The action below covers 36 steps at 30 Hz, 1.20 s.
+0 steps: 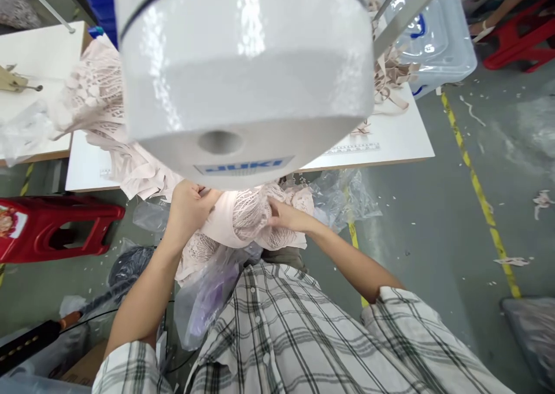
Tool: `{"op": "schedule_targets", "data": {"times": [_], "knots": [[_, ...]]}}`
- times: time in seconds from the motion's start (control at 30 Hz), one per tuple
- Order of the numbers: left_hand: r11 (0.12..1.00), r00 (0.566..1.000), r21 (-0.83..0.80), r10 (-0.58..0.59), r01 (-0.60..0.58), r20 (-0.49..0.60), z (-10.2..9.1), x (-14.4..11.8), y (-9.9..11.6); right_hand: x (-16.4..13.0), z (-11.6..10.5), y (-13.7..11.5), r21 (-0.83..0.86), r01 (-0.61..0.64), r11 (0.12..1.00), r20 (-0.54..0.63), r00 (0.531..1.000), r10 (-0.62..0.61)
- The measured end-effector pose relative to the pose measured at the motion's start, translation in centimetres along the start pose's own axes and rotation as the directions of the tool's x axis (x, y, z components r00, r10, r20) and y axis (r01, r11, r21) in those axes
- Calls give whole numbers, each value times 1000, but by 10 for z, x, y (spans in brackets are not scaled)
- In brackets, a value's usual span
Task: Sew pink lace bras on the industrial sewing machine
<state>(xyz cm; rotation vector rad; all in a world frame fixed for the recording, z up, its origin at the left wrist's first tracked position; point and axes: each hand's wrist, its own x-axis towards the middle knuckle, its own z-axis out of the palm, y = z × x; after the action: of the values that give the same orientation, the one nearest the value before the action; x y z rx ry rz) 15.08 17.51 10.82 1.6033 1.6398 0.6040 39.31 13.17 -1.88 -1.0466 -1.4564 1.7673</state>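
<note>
A pale pink lace fabric bundle (251, 212) lies over my lap at the table's front edge. My left hand (193, 209) pinches its smooth band on the left, fingers closed and partly tucked beneath the white sewing machine head (247, 93). On the right, my right hand (286, 215) has its thumb and fingers closed on the gathered lace; the fingertips sink into the folds. The machine head, marked JUKI, hides the needle area and much of the tabletop (403, 134). More pink lace pieces (104, 93) are heaped on the left, trailing down toward my left hand.
Beige straps (390, 82) lie on the table's right, near a clear plastic bin (437, 30). A red stool (60, 226) stands at left, another red stool (520, 41) at upper right beside a person's arm. Plastic bags (208, 301) hang by my lap. Scraps litter the floor.
</note>
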Motion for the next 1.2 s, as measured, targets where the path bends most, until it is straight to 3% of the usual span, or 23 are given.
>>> {"op": "schedule_targets", "data": {"times": [0.07,0.17,0.27,0.47,0.6,0.7,0.77,0.83,0.87,0.93,0.97,1.0,1.03,1.13,1.17,1.2], "knots": [[1000,1000,7,11,-11,-9,-2,0,-1,-13,2,17,53,-139,989,198,972,126],[999,999,15,36,-36,-5,-2,-1,0,-32,4,33,261,-309,914,178,947,269],[997,998,22,68,-67,-11,-1,-2,1,-45,5,41,455,-265,850,18,957,289],[996,995,19,89,-88,-38,2,-1,-1,-60,4,37,541,-144,829,-145,954,261],[989,984,11,147,-146,-101,0,-1,-13,-70,-2,28,503,-110,857,-197,951,238],[963,938,72,268,-258,-220,0,-14,-16,-79,-13,15,371,-100,923,-206,961,186],[912,882,175,404,-370,-242,2,-32,-8,-85,-20,-2,205,-81,975,-187,975,120],[785,776,228,613,-576,-147,7,-54,8,-88,-23,-26,3,-12,1000,-88,996,12],[676,680,210,731,-706,-67,11,-64,18,-88,-22,-40,-86,48,995,1,999,-48],[419,435,133,891,-898,130,20,-79,36,-86,-14,-69,-214,199,956,213,965,-153],[332,346,101,910,-938,228,24,-82,43,-84,-8,-82,-263,265,928,297,937,-184],[308,318,83,890,-948,328,28,-82,47,-81,-3,-95,-307,313,899,366,911,-192],[347,348,84,835,-934,427,30,-80,49,-77,2,-106,-352,338,873,416,892,-177],[595,564,181,557,-783,609,29,-67,44,-68,9,-126,-485,302,821,441,895,-69],[648,603,212,472,-732,643,26,-64,42,-66,10,-129,-509,287,812,439,898,-42],[685,612,222,400,-694,682,22,-64,40,-66,11,-131,-518,286,806,449,893,-28]]}}
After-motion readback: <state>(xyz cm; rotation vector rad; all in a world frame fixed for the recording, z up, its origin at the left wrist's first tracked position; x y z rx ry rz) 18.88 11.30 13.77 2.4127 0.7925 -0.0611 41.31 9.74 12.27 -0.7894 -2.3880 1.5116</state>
